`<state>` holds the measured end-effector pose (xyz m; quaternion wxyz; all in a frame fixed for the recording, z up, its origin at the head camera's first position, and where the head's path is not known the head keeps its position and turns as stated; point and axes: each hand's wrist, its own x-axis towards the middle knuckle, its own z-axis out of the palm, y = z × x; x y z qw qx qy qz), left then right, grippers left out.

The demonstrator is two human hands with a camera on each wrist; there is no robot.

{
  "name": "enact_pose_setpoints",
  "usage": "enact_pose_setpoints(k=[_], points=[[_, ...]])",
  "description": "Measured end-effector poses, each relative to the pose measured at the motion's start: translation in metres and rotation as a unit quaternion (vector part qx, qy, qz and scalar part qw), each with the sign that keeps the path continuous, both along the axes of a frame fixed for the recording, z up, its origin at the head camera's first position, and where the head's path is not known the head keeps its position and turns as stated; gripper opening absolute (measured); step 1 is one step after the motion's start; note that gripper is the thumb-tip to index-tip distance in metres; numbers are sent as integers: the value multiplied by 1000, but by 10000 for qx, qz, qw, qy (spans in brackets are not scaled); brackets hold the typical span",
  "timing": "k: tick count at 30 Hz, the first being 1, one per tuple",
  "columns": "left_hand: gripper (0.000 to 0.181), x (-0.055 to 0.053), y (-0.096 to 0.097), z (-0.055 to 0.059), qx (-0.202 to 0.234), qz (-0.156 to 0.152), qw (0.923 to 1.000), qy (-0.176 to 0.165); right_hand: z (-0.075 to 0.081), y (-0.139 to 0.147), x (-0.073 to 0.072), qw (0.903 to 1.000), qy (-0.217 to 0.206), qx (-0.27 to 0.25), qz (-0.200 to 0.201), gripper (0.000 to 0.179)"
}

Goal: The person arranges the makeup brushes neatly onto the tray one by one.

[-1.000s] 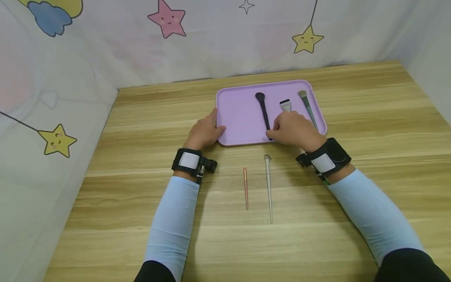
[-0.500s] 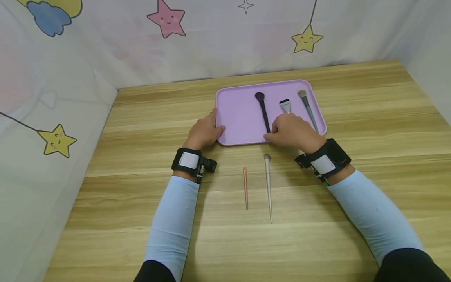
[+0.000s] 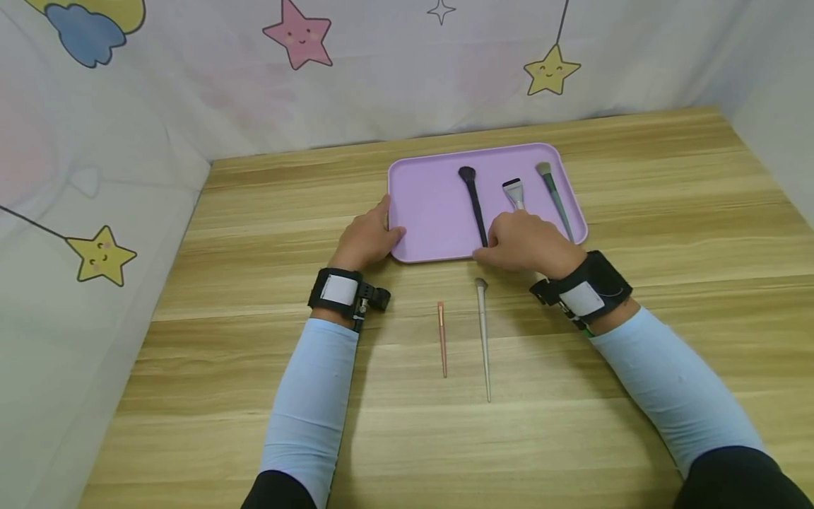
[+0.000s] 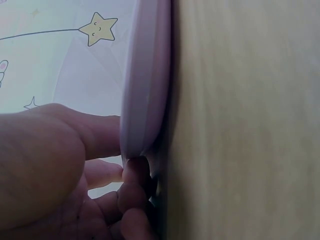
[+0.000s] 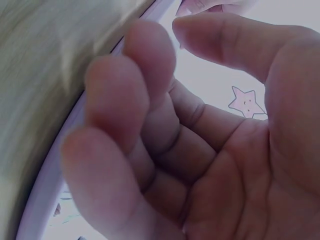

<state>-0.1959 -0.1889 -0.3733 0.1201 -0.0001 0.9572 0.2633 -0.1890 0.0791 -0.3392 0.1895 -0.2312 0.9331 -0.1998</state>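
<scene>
At the left end of the lilac tray [image 3: 432,253], my left hand [image 3: 367,237] grips the rim, thumb over the edge and fingers outside and below, as the left wrist view shows. My right hand [image 3: 531,244] is over the tray's front edge, its thumb tip beside the handle end of a black makeup brush [image 3: 474,201]. In the right wrist view its fingers [image 5: 117,95] are loosely curled, with a gap to the thumb and nothing visible between. Also on the tray are a flat-headed brush [image 3: 514,191], its lower handle hidden by that hand, and a green-handled brush [image 3: 555,192].
In front of the tray, a short rose-coloured brush [image 3: 441,339] and a longer pale grey brush [image 3: 483,339] lie on the wooden table [image 3: 254,283]. A white cloth [image 3: 394,78] printed with stars hangs behind the table.
My right hand has slid slightly left and towards the tray's front edge, uncovering more of the flat-headed brush. My left hand and the tray stay in place.
</scene>
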Motion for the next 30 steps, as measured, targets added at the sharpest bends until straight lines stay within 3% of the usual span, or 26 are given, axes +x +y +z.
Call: enact_pose_setpoints(k=[30], points=[[74,-1,-1,-1,-48,4,10000,-34,8,-2,8,9984,-327,290,356,44]])
